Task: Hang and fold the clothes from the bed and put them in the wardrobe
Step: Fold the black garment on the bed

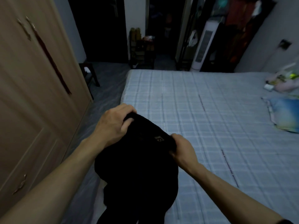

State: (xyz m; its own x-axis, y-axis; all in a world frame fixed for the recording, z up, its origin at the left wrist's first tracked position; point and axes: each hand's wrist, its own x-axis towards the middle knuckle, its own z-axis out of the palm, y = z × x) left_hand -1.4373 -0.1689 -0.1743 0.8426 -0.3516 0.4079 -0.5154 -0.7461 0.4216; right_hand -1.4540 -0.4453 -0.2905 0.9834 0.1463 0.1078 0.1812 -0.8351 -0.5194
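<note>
A black garment (137, 167) with a small label near its top edge hangs in front of me, over the left edge of the bed (202, 126). My left hand (113, 125) grips the garment's top left corner. My right hand (181, 147) grips its top right part. The cloth droops down between my arms and out of the frame's bottom. The bed has a pale blue checked cover. The beige wardrobe (32, 94) stands at the left with its doors shut.
A blue pillow (284, 115) and a pile of soft toys (281, 81) lie at the bed's right side. A dark stool (89, 73) stands by the wardrobe. A white tower fan (202, 46) and a small shelf (142, 50) stand beyond the bed's far end.
</note>
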